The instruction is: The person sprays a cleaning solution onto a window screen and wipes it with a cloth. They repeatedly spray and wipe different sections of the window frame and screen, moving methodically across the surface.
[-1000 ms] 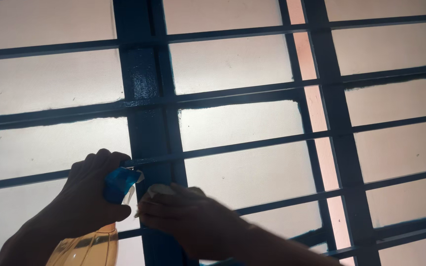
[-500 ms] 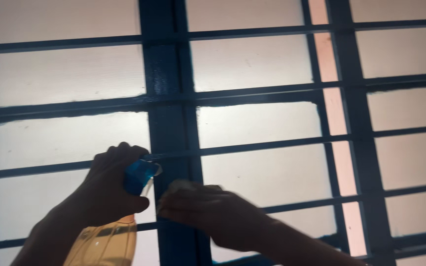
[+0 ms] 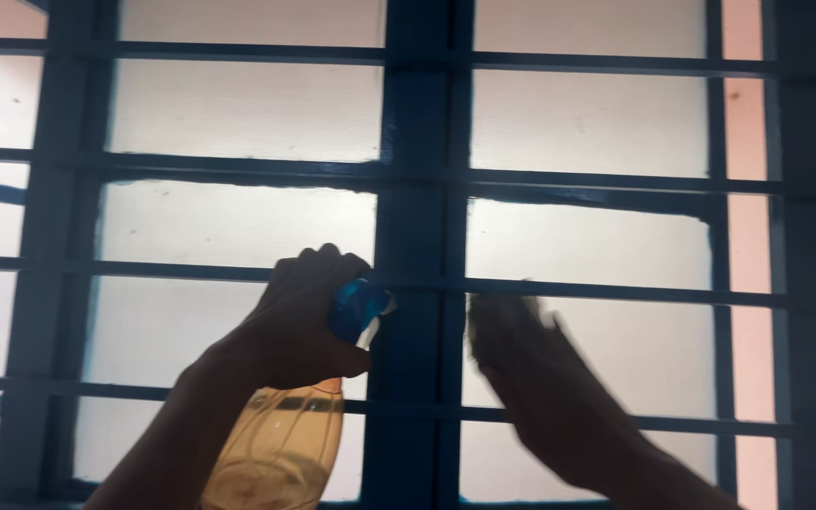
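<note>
A dark blue metal window frame [image 3: 417,189] with thick upright posts fills the view. Thin horizontal dark bars [image 3: 616,293] cross in front of frosted white glass panes [image 3: 238,113], brightly backlit. A narrow pinkish strip [image 3: 743,264] shows at right.

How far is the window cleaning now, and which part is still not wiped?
Done: cannot be judged; the frosted panes are backlit. In hand: the left hand grips a spray bottle near the blue frame; the right hand presses on the right pane. Left: cannot tell.

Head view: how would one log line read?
left hand: grips amber plastic spray bottle | right hand: on frosted window pane
</note>
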